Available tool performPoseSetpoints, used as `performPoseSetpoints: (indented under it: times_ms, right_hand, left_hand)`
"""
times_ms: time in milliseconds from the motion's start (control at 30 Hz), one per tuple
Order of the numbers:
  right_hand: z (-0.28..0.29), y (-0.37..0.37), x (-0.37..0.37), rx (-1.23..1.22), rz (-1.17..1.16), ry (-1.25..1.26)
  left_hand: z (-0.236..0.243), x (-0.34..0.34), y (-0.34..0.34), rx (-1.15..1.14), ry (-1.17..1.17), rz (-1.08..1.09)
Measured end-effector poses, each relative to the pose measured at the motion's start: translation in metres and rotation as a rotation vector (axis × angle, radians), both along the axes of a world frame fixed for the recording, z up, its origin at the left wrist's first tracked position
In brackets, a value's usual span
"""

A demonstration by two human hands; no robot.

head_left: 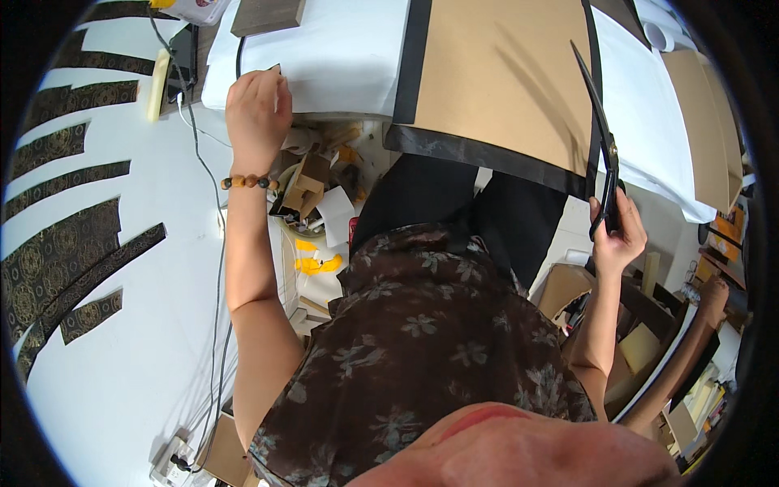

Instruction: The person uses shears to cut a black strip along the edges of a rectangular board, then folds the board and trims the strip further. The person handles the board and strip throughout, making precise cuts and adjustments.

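My right hand (619, 231) grips the handles of long black scissors (602, 122) at the right edge of a tan board (495, 81). The blades point away from me above the board and cast a shadow on it. Black strips (487, 158) border the board along its left, right and near edges; the near one hangs at the table edge. Off to the left, my left hand (258, 109) is closed over white sheets (333, 73), fingers curled. A tiny dark corner shows at its fingertips, too small to name.
A dark block (268, 15) lies on the sheets at the far left. Patterned dark strips (65, 243) hang along the left wall, near a dangling cable (217, 268). Below the table stands a bin of scraps (312, 195). Brown card (690, 122) lies at the right.
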State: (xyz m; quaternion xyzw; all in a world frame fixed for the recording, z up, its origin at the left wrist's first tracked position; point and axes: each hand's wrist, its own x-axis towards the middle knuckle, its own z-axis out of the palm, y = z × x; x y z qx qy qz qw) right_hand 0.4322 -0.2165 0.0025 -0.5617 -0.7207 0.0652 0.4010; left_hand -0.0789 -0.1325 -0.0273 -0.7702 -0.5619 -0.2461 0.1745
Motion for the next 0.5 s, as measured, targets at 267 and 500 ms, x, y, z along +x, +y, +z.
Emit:
performPoseSetpoints:
  times_ms: [267, 500]
  right_hand:
    - [-0.03, -0.013, 0.002, -0.052, -0.194, 0.54]
    - [-0.038, -0.02, 0.007, -0.135, -0.26, 0.684]
  left_hand:
    - [0.001, 0.081, -0.041, -0.289, -0.958, 0.076]
    - [-0.008, 0.124, -0.037, -0.999, -1.686, -0.002]
